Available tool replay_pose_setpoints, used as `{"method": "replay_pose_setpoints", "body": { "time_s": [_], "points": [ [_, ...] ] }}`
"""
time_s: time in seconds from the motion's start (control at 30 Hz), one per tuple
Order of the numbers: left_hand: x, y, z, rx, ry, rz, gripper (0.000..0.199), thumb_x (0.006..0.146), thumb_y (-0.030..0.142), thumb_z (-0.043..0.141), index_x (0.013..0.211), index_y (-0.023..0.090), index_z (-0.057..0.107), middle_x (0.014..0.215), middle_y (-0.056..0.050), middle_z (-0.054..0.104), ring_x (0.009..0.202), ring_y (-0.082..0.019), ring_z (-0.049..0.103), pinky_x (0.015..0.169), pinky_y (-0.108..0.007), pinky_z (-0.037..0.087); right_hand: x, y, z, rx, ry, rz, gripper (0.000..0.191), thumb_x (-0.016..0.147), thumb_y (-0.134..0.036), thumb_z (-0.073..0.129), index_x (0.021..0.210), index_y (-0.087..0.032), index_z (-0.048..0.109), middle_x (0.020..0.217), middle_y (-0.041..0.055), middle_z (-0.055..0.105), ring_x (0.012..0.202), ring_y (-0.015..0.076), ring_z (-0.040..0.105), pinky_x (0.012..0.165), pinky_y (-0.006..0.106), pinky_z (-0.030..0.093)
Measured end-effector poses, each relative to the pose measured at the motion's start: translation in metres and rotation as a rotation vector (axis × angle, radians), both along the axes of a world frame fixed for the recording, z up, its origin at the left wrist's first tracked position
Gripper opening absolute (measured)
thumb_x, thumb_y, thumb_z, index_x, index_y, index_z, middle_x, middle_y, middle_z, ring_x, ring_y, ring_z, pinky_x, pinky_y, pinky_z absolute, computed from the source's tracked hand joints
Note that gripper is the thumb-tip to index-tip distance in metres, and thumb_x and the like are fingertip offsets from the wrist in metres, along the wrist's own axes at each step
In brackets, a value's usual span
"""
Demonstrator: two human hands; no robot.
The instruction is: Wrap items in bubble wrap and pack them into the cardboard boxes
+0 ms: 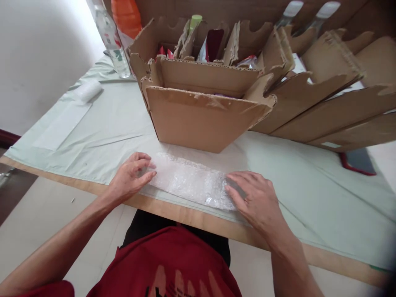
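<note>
A flattened piece of clear bubble wrap point(188, 180) lies lengthwise on the cloth near the table's front edge. My left hand point(131, 175) is at its left end, thumb and fingers curled about the edge. At the opposite end my right hand point(255, 198) grips the wrap, thumb below and fingers on top. Whether anything lies inside the wrap I cannot tell. Just beyond it stands a cardboard box point(204, 119) with cut, jagged edges and divided compartments.
More cardboard dividers point(328, 103) stand at right, with a dark red-edged phone-like object point(359, 161) beside them. A clear bottle point(113, 43) and an orange bottle point(126, 18) stand back left. A roll of clear wrap point(88, 91) trails a flat strip point(63, 126) on the left.
</note>
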State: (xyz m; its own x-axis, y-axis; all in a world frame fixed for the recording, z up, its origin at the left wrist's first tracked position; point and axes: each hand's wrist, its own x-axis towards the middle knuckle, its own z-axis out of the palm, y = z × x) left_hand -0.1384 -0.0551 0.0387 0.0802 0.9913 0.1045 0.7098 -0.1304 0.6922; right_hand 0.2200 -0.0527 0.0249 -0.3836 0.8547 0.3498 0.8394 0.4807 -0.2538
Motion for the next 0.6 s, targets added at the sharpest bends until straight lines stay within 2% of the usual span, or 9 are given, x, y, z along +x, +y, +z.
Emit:
{"method": "replay_pose_setpoints", "body": {
  "time_s": [0.1,0.2,0.3,0.43,0.6],
  "points": [
    [0.003,-0.003,0.000,0.167,0.016,-0.023,0.012,0.088,0.031,0.063,0.083,0.023,0.071,0.125,-0.010,0.067,0.115,-0.027,0.065,0.095,-0.043,0.053,0.005,0.002,-0.009,-0.012,-0.062,-0.020,0.030,0.099,-0.040,0.049,0.106,-0.024,0.073,0.100,0.0083,0.075,0.096,0.0315,0.064,0.078,0.047,0.044],
    [0.005,-0.003,0.000,0.251,-0.011,-0.085,0.010,0.090,0.026,0.061,0.083,0.024,0.068,0.117,-0.007,0.072,0.120,-0.028,0.064,0.104,-0.046,0.049,0.010,0.001,-0.015,-0.047,-0.049,-0.038,0.029,0.098,-0.041,0.049,0.102,-0.026,0.074,0.093,0.0070,0.074,0.092,0.0301,0.063,0.078,0.046,0.043],
    [0.005,-0.002,-0.002,0.216,-0.001,-0.099,0.011,0.091,0.027,0.059,0.084,0.024,0.066,0.103,-0.006,0.076,0.112,-0.027,0.067,0.097,-0.043,0.051,0.009,0.000,-0.015,-0.054,0.006,-0.060,0.028,0.099,-0.041,0.049,0.091,-0.026,0.072,0.089,0.0062,0.073,0.090,0.0287,0.063,0.078,0.045,0.042],
    [0.007,0.002,-0.010,0.080,0.046,-0.014,0.018,0.092,0.033,0.055,0.082,0.023,0.065,0.082,-0.003,0.071,0.083,-0.022,0.066,0.080,-0.036,0.050,0.007,-0.003,-0.009,-0.093,0.106,-0.123,0.025,0.098,-0.041,0.050,0.086,-0.025,0.066,0.092,0.0059,0.074,0.090,0.0280,0.064,0.077,0.043,0.044],
    [0.012,0.009,-0.019,-0.015,0.060,0.085,0.016,0.093,0.033,0.053,0.088,0.023,0.065,0.078,-0.001,0.070,0.069,-0.017,0.061,0.069,-0.031,0.045,0.005,-0.003,-0.013,-0.135,0.174,-0.236,0.022,0.096,-0.038,0.049,0.090,-0.024,0.064,0.085,0.0036,0.073,0.082,0.0251,0.066,0.084,0.043,0.045]
  ]
}}
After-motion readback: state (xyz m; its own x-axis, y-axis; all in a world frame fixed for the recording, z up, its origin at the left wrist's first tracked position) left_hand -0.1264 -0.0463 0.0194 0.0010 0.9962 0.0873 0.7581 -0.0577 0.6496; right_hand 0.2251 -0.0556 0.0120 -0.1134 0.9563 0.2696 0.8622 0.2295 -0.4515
